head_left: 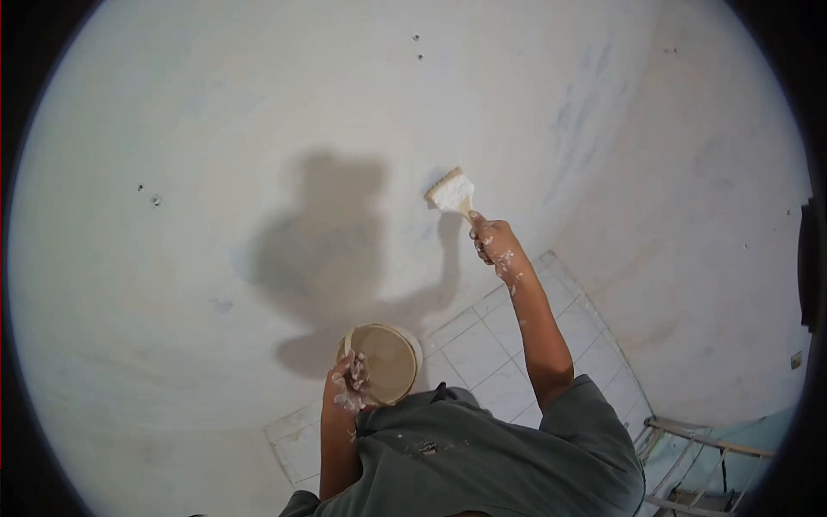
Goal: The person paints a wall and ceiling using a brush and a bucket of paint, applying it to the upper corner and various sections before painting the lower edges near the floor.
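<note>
My right hand [494, 241], spotted with white paint, grips the handle of a wide paintbrush [452, 193]. The brush head is coated white, and its bristle edge is at the whitish wall [482, 103], where it seems to touch. Close to my body, my left hand [351, 383] is smeared with white and has its fingers curled at the near side of a round pale bucket [415, 360]. The bucket's band-like handle passes by that hand. A beige liquid or surface shows inside the bucket.
White floor tiles [472, 353] meet the walls below me. At the lower right stands a metal-framed rack or ladder [715, 448]. Small anchor holes [156, 202] dot the wall, along with bluish patches [568, 121]. A dark object [808, 263] is at the right edge.
</note>
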The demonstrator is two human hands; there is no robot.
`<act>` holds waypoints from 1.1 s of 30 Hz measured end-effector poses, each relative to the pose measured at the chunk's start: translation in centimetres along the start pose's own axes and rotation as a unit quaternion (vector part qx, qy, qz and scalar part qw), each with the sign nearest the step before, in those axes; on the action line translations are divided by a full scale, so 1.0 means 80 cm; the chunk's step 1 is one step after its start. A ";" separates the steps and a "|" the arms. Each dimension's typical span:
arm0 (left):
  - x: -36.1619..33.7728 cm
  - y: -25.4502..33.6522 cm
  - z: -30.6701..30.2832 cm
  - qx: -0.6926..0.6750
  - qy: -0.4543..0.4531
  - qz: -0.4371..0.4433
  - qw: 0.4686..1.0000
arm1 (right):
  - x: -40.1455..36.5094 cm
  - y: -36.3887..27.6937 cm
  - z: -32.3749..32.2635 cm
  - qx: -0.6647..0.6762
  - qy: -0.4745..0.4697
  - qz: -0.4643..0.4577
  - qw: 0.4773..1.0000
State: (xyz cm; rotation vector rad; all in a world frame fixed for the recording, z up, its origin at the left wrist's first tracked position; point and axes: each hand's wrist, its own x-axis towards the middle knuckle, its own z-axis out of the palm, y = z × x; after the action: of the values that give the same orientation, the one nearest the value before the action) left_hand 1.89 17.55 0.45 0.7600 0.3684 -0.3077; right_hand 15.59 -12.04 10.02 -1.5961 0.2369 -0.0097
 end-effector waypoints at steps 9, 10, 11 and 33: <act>0.002 -0.009 -0.008 -0.021 0.059 0.010 0.998 | 0.068 0.041 -0.005 0.117 -0.030 -0.017 0.993; 0.004 -0.012 -0.009 -0.026 0.072 0.017 0.997 | 0.078 0.066 -0.005 0.139 -0.043 0.014 0.989; 0.006 -0.014 -0.010 -0.026 0.080 0.016 0.996 | 0.085 0.090 -0.007 0.159 -0.056 0.046 0.985; -0.001 -0.015 -0.004 -0.027 0.109 0.034 0.993 | 0.052 -0.018 -0.037 0.080 -0.016 -0.029 0.996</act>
State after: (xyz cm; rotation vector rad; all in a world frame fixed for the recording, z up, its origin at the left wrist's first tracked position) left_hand 1.26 16.99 -0.43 0.7527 0.5540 -0.1507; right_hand 19.44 -15.60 10.96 -1.4423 0.1620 -0.0466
